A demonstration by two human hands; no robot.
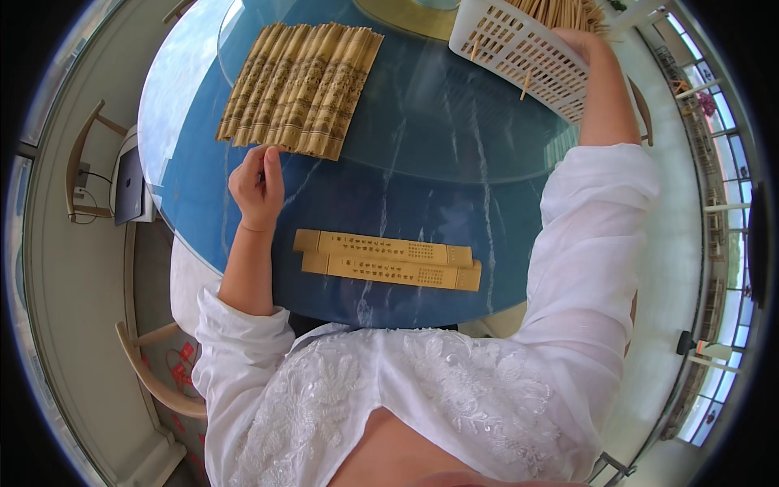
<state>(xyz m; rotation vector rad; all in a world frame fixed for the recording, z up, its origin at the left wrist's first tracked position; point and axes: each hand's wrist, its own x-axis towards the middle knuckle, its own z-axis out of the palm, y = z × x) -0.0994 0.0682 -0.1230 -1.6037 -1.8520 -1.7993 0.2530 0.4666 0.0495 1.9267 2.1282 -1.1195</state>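
My left hand (258, 187) is curled closed with the thumb on top, at the near edge of a row of patterned paper sleeves (300, 85). No object shows in its fingers. The tan sleeves lie side by side, bulging slightly, with dark decoration across them. At the far right, my right hand (578, 45) reaches over the rim of a white plastic basket (519, 49). Its fingers are hidden among the thin wooden sticks (560, 12) that fill the basket. Two flat tan paper sleeves (389, 260) with dark print lie partly overlapping on the table close to me.
The round blue marbled table (422, 203) carries a raised glass turntable (430, 138) under the basket and sleeve row. A few sticks poke through the basket's slots. Wooden chairs (150, 369) stand at the left, and a laptop (130, 183) sits beyond the table's left edge.
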